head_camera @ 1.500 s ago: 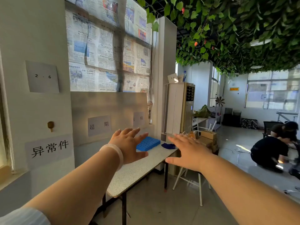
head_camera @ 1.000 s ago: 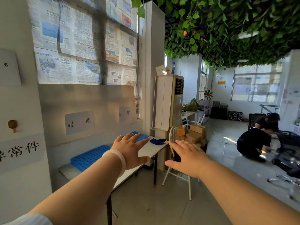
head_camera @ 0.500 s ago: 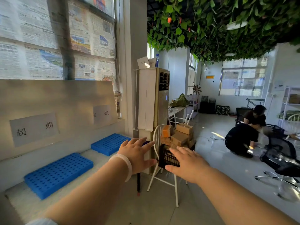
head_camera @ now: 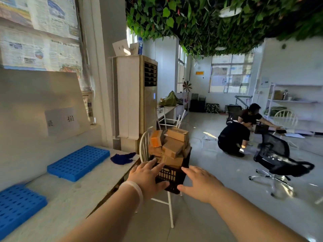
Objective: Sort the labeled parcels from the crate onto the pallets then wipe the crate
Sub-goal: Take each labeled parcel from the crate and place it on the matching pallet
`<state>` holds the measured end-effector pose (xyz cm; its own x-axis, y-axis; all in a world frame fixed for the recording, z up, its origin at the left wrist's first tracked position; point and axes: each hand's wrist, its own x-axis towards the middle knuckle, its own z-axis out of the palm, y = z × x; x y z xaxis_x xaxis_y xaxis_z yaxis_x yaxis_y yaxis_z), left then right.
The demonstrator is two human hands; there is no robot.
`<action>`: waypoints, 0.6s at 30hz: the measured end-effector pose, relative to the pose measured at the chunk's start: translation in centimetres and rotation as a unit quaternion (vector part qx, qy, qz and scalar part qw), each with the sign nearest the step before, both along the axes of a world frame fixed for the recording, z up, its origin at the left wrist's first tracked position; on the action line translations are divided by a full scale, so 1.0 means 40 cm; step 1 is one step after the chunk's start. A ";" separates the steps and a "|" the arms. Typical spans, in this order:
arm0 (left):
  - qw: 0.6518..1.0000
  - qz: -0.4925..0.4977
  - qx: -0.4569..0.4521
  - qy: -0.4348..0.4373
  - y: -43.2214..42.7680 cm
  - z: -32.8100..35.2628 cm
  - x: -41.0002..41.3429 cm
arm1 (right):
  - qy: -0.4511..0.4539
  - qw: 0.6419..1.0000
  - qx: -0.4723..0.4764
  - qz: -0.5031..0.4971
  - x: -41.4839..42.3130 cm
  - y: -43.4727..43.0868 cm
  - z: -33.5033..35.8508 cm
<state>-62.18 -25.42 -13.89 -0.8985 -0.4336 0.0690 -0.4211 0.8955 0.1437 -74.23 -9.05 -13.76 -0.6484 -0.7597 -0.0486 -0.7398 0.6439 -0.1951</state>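
Black crate (head_camera: 172, 178) of parcels (head_camera: 172, 147) sits between straight-fingered left hand (head_camera: 146, 179) and right hand (head_camera: 201, 186).

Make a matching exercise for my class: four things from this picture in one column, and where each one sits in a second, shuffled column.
1 crate
2 parcels
3 cloth
4 wristband

A on the table
B on the left wrist
C on the white chair
D heaped in the crate

Pairs: 1-C, 2-D, 3-A, 4-B

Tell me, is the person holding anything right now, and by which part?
Nothing yet. The left hand and right hand reach with straight fingers toward the black crate of parcels on the white chair.
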 end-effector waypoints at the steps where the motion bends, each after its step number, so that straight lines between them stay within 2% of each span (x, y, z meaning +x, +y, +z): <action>1: 1.000 -0.011 0.002 0.001 -0.032 -0.014 -0.039 | -0.010 1.000 0.001 -0.012 -0.037 -0.028 -0.005; 8: 0.998 -0.051 0.012 -0.025 -0.291 -0.050 -0.316 | -0.037 0.995 -0.043 -0.084 -0.293 -0.230 -0.028; 14: 0.996 -0.075 0.022 -0.048 -0.407 -0.121 -0.551 | -0.024 0.996 0.014 -0.081 -0.452 -0.365 -0.142; 18: 0.994 -0.079 0.003 -0.076 -0.474 -0.166 -0.694 | -0.035 0.995 -0.008 -0.094 -0.592 -0.456 -0.176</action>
<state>-89.92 -44.36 -20.54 -0.9552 -0.2863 -0.0753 -0.2927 0.9515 0.0950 -97.90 -27.27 -20.82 -0.7752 -0.6257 -0.0872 -0.5903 0.7666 -0.2527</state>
